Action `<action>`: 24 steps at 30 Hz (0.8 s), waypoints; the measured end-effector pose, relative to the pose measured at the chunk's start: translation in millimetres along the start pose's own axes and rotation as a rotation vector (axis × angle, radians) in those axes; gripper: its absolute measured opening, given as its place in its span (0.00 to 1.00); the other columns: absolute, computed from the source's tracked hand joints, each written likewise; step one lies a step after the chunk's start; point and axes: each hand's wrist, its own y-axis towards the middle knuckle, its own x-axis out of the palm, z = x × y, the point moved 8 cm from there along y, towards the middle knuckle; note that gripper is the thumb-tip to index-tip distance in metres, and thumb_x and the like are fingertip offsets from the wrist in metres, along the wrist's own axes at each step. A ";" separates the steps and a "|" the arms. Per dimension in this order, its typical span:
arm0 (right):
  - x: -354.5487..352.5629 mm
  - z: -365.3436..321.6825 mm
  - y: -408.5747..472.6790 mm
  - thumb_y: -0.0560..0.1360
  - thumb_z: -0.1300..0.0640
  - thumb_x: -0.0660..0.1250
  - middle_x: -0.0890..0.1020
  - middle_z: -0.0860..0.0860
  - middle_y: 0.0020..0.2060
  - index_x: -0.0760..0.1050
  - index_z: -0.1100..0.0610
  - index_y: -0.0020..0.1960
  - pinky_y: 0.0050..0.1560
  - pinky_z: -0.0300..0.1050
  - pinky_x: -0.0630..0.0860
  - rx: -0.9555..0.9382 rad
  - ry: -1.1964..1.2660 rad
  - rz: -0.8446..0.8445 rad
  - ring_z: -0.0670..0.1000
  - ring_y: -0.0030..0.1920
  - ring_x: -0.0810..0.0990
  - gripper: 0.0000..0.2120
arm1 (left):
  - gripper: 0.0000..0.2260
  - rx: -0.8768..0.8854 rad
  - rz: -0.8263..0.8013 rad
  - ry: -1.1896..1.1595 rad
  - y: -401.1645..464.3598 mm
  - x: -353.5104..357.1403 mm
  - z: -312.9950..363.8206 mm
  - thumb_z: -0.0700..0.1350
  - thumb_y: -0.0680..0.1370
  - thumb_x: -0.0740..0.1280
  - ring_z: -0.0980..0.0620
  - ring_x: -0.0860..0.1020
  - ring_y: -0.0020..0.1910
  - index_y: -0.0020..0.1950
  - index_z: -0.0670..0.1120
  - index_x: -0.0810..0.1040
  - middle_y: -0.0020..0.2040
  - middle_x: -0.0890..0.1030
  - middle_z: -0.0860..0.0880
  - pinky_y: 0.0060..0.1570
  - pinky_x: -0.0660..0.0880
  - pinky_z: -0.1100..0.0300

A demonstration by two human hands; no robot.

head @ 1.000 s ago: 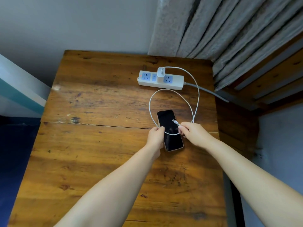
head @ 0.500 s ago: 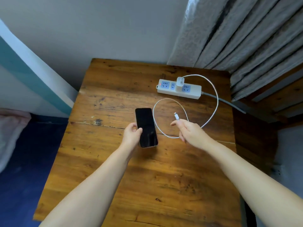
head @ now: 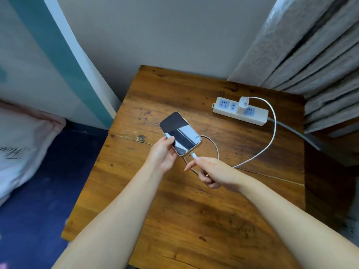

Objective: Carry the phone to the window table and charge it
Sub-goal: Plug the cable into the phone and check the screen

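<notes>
- The phone (head: pixel 180 133) is gripped by its lower edge in the left hand (head: pixel 162 153), tilted above the desk (head: pixel 194 210).
- The cable (head: pixel 271 136) plug is pinched in the right hand (head: pixel 213 172), at the phone's bottom end.
- The cable is run to a charger (head: pixel 243 104) in the strip (head: pixel 240 111), beyond the right hand.

Two bare forearms in view, no sleeves visible up to frame edge. Left hand (head: pixel 162 154) bare: no glove, ring, watch or band. Right hand (head: pixel 215 172) likewise bare. Wrists unadorned. Nails short, unpainted.
</notes>
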 end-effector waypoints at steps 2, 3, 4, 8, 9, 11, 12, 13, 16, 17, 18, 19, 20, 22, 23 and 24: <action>-0.1 -1.0 -0.5 0.81 0.44 0.47 0.65 0.48 0.23 0.75 0.56 0.55 0.22 0.37 0.58 -0.007 0.028 0.010 0.47 0.22 0.59 0.23 | 0.08 0.007 -0.014 0.007 -0.3 -1.4 1.1 0.35 0.79 0.58 0.49 0.81 0.43 0.55 0.40 0.73 0.47 0.81 0.43 0.32 0.81 0.61; -0.7 -1.2 -1.0 0.81 0.44 0.47 0.65 0.48 0.23 0.75 0.57 0.55 0.22 0.36 0.57 -0.007 0.037 0.016 0.47 0.22 0.59 0.23 | 0.09 0.012 -0.020 0.018 -0.6 -2.1 1.9 0.35 0.79 0.58 0.49 0.81 0.44 0.58 0.39 0.73 0.48 0.81 0.43 0.32 0.81 0.60; -1.1 -1.2 -1.4 0.81 0.44 0.47 0.65 0.49 0.23 0.75 0.57 0.55 0.22 0.36 0.58 -0.004 0.035 0.020 0.46 0.21 0.59 0.23 | 0.10 0.018 -0.022 0.034 -1.2 -2.8 2.5 0.35 0.79 0.58 0.49 0.81 0.45 0.59 0.39 0.72 0.49 0.81 0.43 0.32 0.81 0.60; 0.1 1.6 -1.8 0.81 0.43 0.47 0.67 0.48 0.23 0.75 0.55 0.53 0.21 0.35 0.60 0.012 0.005 0.025 0.45 0.21 0.62 0.23 | 0.12 0.051 -0.045 0.114 -4.8 -1.2 3.3 0.37 0.79 0.59 0.48 0.80 0.50 0.63 0.41 0.71 0.54 0.80 0.42 0.38 0.81 0.59; 0.6 3.2 -1.3 0.81 0.43 0.46 0.67 0.48 0.22 0.76 0.55 0.52 0.21 0.35 0.61 0.018 0.008 0.035 0.45 0.20 0.62 0.23 | 0.12 0.070 -0.054 0.142 -5.8 0.0 4.1 0.37 0.79 0.59 0.47 0.80 0.51 0.63 0.41 0.71 0.55 0.80 0.42 0.41 0.81 0.57; 0.7 6.8 0.2 0.81 0.43 0.46 0.68 0.46 0.21 0.76 0.55 0.50 0.20 0.35 0.61 0.024 0.027 0.058 0.44 0.20 0.62 0.23 | 0.10 0.118 -0.074 0.200 -8.8 3.9 6.6 0.38 0.80 0.59 0.46 0.80 0.52 0.61 0.42 0.72 0.56 0.80 0.42 0.45 0.81 0.54; 1.3 8.0 1.1 0.81 0.43 0.46 0.68 0.46 0.21 0.76 0.55 0.50 0.20 0.34 0.61 0.018 0.040 0.063 0.44 0.19 0.62 0.23 | 0.09 0.140 -0.087 0.222 -10.8 6.4 8.4 0.38 0.80 0.59 0.46 0.81 0.51 0.60 0.43 0.72 0.55 0.80 0.42 0.45 0.81 0.53; 2.0 8.6 1.3 0.81 0.43 0.46 0.68 0.46 0.21 0.76 0.55 0.50 0.20 0.34 0.61 0.008 0.055 0.064 0.44 0.19 0.62 0.23 | 0.09 0.158 -0.102 0.240 -12.8 8.9 10.0 0.38 0.80 0.59 0.46 0.81 0.50 0.58 0.43 0.72 0.54 0.80 0.42 0.44 0.81 0.54; 3.4 11.4 2.1 0.81 0.42 0.48 0.68 0.45 0.21 0.76 0.55 0.50 0.20 0.33 0.61 -0.022 0.109 0.065 0.44 0.19 0.62 0.23 | 0.08 0.187 -0.155 0.288 -17.7 16.1 13.0 0.38 0.80 0.59 0.45 0.81 0.51 0.57 0.44 0.73 0.54 0.81 0.43 0.45 0.81 0.52; 3.7 13.1 1.9 0.80 0.42 0.48 0.69 0.45 0.21 0.76 0.55 0.51 0.20 0.33 0.61 -0.026 0.134 0.067 0.44 0.19 0.62 0.23 | 0.09 0.191 -0.171 0.295 -19.2 17.9 13.7 0.38 0.79 0.59 0.45 0.81 0.51 0.58 0.44 0.73 0.53 0.81 0.43 0.45 0.81 0.53; 4.4 15.2 1.5 0.80 0.42 0.49 0.70 0.46 0.22 0.77 0.55 0.52 0.20 0.34 0.62 -0.026 0.156 0.064 0.44 0.19 0.62 0.23 | 0.10 0.195 -0.187 0.297 -20.4 19.5 13.8 0.38 0.79 0.59 0.45 0.81 0.51 0.60 0.44 0.72 0.53 0.82 0.44 0.45 0.81 0.53; 5.4 16.6 1.0 0.80 0.42 0.49 0.72 0.46 0.23 0.77 0.54 0.53 0.21 0.34 0.62 -0.025 0.169 0.051 0.44 0.19 0.64 0.22 | 0.11 0.201 -0.203 0.297 -21.7 20.7 14.6 0.38 0.79 0.60 0.45 0.81 0.51 0.61 0.44 0.71 0.53 0.82 0.44 0.45 0.81 0.53; 6.6 17.8 0.4 0.80 0.42 0.50 0.75 0.46 0.26 0.77 0.53 0.55 0.21 0.35 0.62 -0.017 0.173 0.030 0.45 0.19 0.65 0.21 | 0.12 0.205 -0.222 0.298 -23.0 21.9 15.0 0.38 0.79 0.60 0.45 0.81 0.51 0.62 0.44 0.71 0.53 0.82 0.44 0.45 0.81 0.54; 4.2 19.0 -0.2 0.80 0.44 0.54 0.81 0.47 0.35 0.76 0.53 0.57 0.20 0.33 0.63 0.028 0.172 -0.014 0.45 0.21 0.69 0.18 | 0.13 0.207 -0.265 0.304 -25.6 23.8 15.6 0.38 0.79 0.60 0.45 0.81 0.51 0.63 0.45 0.71 0.54 0.82 0.44 0.44 0.81 0.55; -1.4 18.2 -0.7 0.80 0.46 0.57 0.82 0.47 0.40 0.76 0.53 0.56 0.20 0.33 0.63 0.056 0.183 -0.017 0.44 0.22 0.71 0.15 | 0.14 0.203 -0.286 0.310 -26.4 24.5 15.3 0.38 0.79 0.60 0.45 0.81 0.51 0.64 0.46 0.71 0.54 0.82 0.44 0.44 0.81 0.55; -9.9 16.5 -1.3 0.79 0.50 0.60 0.83 0.48 0.44 0.76 0.53 0.56 0.20 0.32 0.64 0.076 0.200 -0.005 0.44 0.24 0.74 0.11 | 0.15 0.196 -0.307 0.312 -27.6 24.8 14.6 0.38 0.79 0.61 0.45 0.81 0.52 0.65 0.47 0.71 0.55 0.82 0.44 0.43 0.80 0.56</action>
